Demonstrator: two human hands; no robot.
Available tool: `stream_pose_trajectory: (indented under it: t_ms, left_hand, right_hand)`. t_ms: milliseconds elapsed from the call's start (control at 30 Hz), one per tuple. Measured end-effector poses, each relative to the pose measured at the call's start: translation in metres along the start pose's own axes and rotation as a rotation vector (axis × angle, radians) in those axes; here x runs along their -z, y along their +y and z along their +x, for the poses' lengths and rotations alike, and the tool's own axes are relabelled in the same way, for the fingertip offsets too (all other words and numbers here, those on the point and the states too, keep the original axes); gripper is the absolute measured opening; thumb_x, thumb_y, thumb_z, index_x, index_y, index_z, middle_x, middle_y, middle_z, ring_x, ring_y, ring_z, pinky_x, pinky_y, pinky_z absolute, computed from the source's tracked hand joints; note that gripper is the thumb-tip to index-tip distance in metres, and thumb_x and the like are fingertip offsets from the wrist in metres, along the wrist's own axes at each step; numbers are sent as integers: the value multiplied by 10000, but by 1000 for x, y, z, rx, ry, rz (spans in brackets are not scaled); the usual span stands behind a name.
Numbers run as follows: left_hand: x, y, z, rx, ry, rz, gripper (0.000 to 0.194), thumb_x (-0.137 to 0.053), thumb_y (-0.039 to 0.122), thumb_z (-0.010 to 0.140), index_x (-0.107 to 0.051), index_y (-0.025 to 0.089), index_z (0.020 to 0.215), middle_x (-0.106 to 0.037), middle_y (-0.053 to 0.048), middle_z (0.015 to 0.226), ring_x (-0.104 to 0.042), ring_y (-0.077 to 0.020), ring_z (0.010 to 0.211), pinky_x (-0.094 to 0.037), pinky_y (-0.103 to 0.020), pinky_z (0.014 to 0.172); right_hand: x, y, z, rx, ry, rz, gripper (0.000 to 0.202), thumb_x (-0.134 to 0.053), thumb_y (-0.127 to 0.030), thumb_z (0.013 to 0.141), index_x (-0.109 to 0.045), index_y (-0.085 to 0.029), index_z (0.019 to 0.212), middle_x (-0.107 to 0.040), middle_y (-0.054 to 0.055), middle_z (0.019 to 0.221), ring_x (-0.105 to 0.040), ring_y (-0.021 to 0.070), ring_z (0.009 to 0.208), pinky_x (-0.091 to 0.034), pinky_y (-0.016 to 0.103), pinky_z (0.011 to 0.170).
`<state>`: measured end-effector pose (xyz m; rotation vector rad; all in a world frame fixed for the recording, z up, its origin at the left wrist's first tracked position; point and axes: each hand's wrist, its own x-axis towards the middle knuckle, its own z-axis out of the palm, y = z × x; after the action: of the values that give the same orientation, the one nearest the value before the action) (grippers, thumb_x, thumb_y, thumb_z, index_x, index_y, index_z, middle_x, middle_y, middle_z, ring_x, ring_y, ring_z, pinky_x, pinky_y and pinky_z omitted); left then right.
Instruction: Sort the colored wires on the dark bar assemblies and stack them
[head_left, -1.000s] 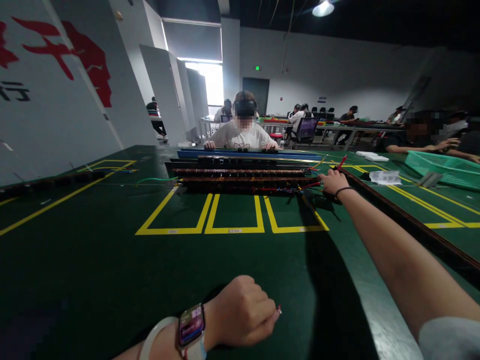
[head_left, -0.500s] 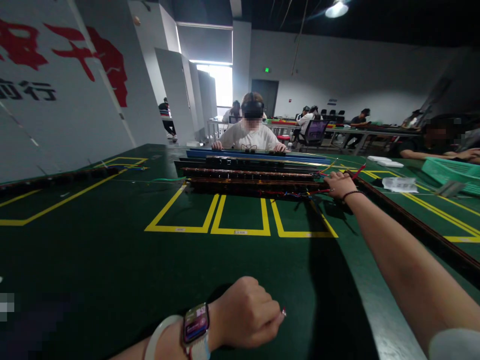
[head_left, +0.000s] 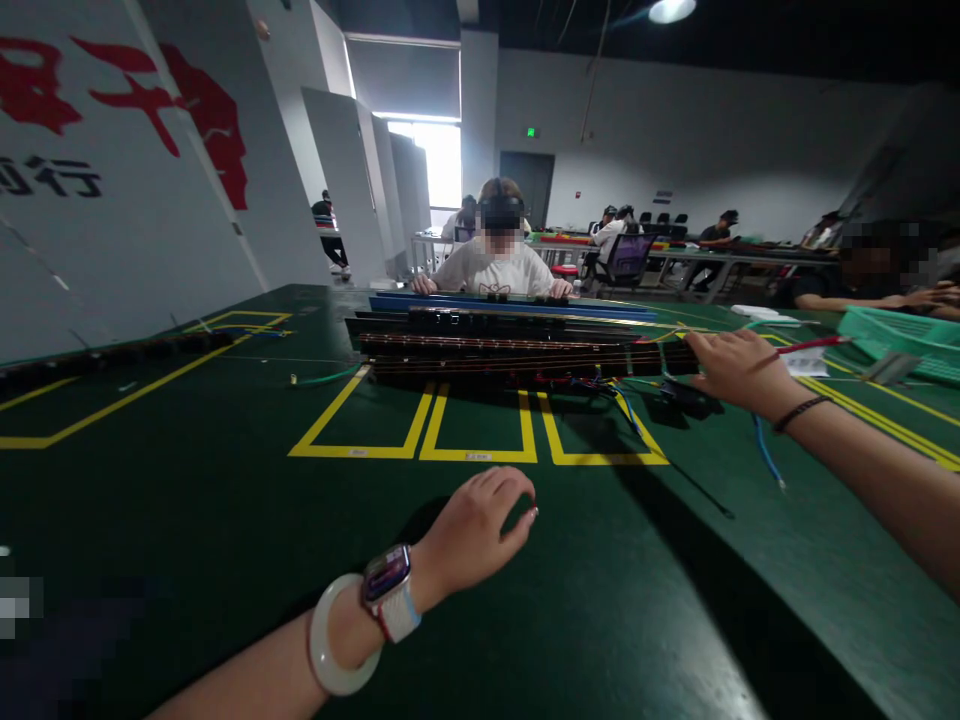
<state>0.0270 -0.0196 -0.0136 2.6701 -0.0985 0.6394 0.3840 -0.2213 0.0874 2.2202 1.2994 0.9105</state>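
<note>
My right hand [head_left: 739, 370] is closed around the right end of a long dark wire harness [head_left: 645, 360], which stretches leftward across the table. Near that hand a red wire [head_left: 810, 345] sticks out to the right, and a blue wire [head_left: 766, 455] with a metal tip hangs below. The harness overlaps other long dark pieces, so where it ends on the left is unclear. My left hand [head_left: 476, 530] hovers over the green table [head_left: 480, 640], thumb and curved fingers apart, holding nothing. A watch and a pale bangle are on that wrist.
Blue strips [head_left: 510, 305] lie at the far side, where a person [head_left: 499, 265] rests both hands. Yellow tape outlines [head_left: 480, 457] mark the table. A green basket [head_left: 900, 345] stands at the right beside another person's arms. Another dark harness [head_left: 112, 355] lies at the left.
My right hand has moved right with the harness end in it. The dark strip lying diagonally at the right no longer shows there. My left hand has moved forward and uncurled.
</note>
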Motion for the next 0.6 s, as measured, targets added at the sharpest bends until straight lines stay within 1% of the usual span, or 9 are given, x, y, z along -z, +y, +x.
stream_pose_trajectory:
  t_ms: [67, 133, 233, 300, 333, 400, 467, 533, 600]
  left_hand:
    - [3, -12, 11, -9, 89, 132, 357, -519, 249, 868, -423, 182, 1205, -516, -98, 1225, -503, -212, 1160, -471, -415, 947]
    - [4, -26, 24, -11, 172, 282, 520, -565, 267, 844, -336, 185, 1304, -417, -140, 1346, -403, -262, 1275, -412, -463, 1022]
    - [4, -45, 45, -36, 232, 462, 712, -631, 319, 799, -249, 157, 1377, -324, -178, 1429, -260, -313, 1361, -297, -496, 1100]
    - [3, -56, 58, -64, 225, 532, 759, -626, 326, 800, -208, 133, 1403, -291, -187, 1455, -216, -311, 1380, -241, -485, 1124]
    - [3, -61, 63, -81, 202, 554, 749, -616, 305, 805, -205, 127, 1405, -304, -184, 1452, -232, -299, 1376, -228, -474, 1128]
    - [4, -69, 69, -116, 128, 572, 673, -598, 224, 800, -265, 119, 1375, -397, -166, 1400, -337, -262, 1326, -230, -442, 1121]
    - [6, -74, 71, -129, 64, 577, 588, -602, 158, 768, -362, 122, 1303, -504, -143, 1301, -458, -235, 1223, -286, -409, 1078]
    - [10, -77, 68, -139, 19, 595, 543, -632, 149, 741, -415, 130, 1239, -559, -130, 1218, -528, -229, 1121, -358, -388, 997]
    - [17, -77, 63, -167, -18, 637, 549, -665, 179, 732, -420, 131, 1221, -574, -134, 1184, -553, -236, 1064, -387, -383, 940]
  right_hand:
    - [12, -7, -18, 31, 59, -22, 322, -501, -268, 785, -518, -90, 1053, -649, 153, 892, -581, 261, 812, -315, 333, 712]
    - [25, -17, -37, 58, 125, -23, 334, -503, -260, 782, -524, -91, 1070, -650, 139, 893, -588, 258, 808, -345, 336, 718]
    - [45, -34, -64, 91, 242, 8, 378, -493, -246, 783, -519, -80, 1122, -649, 126, 895, -600, 256, 794, -392, 344, 712]
    - [59, -45, -81, 115, 301, 41, 424, -480, -246, 790, -495, -66, 1174, -649, 125, 877, -608, 261, 791, -423, 358, 722]
    - [66, -50, -88, 126, 316, 59, 449, -471, -250, 795, -475, -63, 1203, -649, 127, 877, -612, 266, 797, -437, 368, 732]
    - [77, -59, -101, 140, 322, 94, 506, -454, -252, 800, -417, -75, 1272, -654, 130, 890, -620, 279, 813, -460, 392, 748]
    - [85, -66, -111, 139, 321, 133, 592, -441, -243, 796, -321, -103, 1359, -661, 132, 909, -628, 293, 819, -477, 417, 744]
    - [89, -71, -117, 126, 327, 179, 688, -439, -243, 788, -211, -135, 1428, -671, 131, 904, -635, 311, 809, -491, 440, 727]
    - [89, -74, -120, 107, 326, 221, 751, -443, -265, 782, -137, -174, 1462, -678, 128, 890, -639, 330, 800, -499, 466, 715]
